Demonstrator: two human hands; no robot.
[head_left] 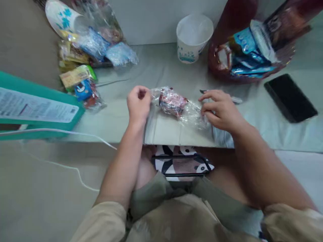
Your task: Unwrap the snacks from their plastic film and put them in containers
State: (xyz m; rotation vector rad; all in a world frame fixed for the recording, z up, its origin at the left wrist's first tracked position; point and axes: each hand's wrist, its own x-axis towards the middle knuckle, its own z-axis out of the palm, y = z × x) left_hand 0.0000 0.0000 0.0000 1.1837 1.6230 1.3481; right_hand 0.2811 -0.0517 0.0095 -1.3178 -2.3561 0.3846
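Pale counter (252,111) spanning the view, draped in a light cloth. Teal folder (37,107) with a printed label at far left, hanging past the counter edge. Dark red basket (222,67) of blue-wrapped snacks at back right. Loose heap of wrapped snacks (85,50) at back left. White paper cup (193,37) upright at back centre, near the basket. Black phone (290,97) flat at right, well apart from the hands. Clear plastic bag (176,106) with a red-and-white wrapped snack inside, lying at front centre of the counter between the hands, long axis running left-right, slightly dropping toward the right. Left hand (138,104) closed, pinching the bag's left end. Right hand (222,109) partly curled, fingers pressing on the bag's right end. Thin pen-like item (234,99) just behind right hand, mostly hidden.
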